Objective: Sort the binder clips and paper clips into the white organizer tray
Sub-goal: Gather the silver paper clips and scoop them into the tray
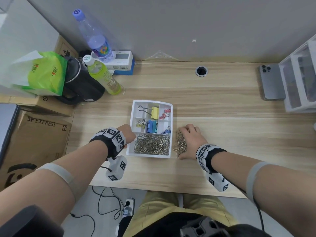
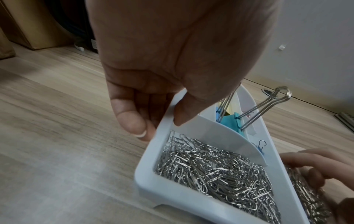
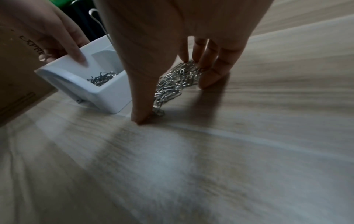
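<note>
On the wooden desk (image 1: 213,103), at centre, sits our white organizer tray (image 1: 168,156). Our left hand (image 1: 127,134) pinches its left wall, thumb (image 2: 184,112) inside and fingers (image 2: 132,119) outside. The near compartment holds a heap of paper clips (image 1: 152,144). The far compartments hold a yellow binder clip (image 1: 154,112), blue binder clips (image 1: 152,126) and small red binder clips (image 1: 165,113). Our right hand (image 1: 191,139) is cupped over a loose pile of paper clips (image 1: 180,144) just beside the tray's right wall; fingers (image 3: 208,63) are curved and slightly apart, tips on the desk.
</note>
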Tool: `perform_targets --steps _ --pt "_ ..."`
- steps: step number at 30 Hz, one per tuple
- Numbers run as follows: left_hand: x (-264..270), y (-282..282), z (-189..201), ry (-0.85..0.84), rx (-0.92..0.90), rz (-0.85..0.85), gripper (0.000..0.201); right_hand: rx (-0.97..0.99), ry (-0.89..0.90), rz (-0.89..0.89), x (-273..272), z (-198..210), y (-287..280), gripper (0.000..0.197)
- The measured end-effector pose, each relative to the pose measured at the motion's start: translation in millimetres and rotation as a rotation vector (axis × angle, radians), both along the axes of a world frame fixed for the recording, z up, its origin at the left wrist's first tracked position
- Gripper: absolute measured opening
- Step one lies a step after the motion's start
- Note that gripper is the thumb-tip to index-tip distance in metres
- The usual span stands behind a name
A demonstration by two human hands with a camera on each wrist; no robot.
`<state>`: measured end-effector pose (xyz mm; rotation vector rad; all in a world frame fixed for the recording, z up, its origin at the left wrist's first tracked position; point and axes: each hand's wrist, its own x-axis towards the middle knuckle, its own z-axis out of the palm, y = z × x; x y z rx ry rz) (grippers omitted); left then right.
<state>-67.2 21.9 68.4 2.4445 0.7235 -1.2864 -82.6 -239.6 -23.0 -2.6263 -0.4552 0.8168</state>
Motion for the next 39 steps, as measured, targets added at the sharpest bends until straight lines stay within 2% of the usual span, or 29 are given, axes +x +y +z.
perform_targets --steps 6,12,15,29,39 --pt "1 -6 -5 0.010 -0.060 0.035 0.020 0.091 0.009 -0.053 -1 -3 6 0.085" --pt "3 -8 -8 0.013 -0.058 0.041 0.021 0.158 0.039 -0.140 -2 -2 10 0.044" --pt "4 -8 -8 0.021 -0.052 0.043 0.023 0.168 0.041 -0.182 -3 -2 13 0.031" --pt "4 -8 -10 0.023 -0.052 0.053 0.019 0.179 0.091 -0.174 9 5 7 0.016" --pt "4 -8 -7 0.027 -0.059 0.053 0.018 0.272 0.166 -0.312 17 14 -12 0.018"
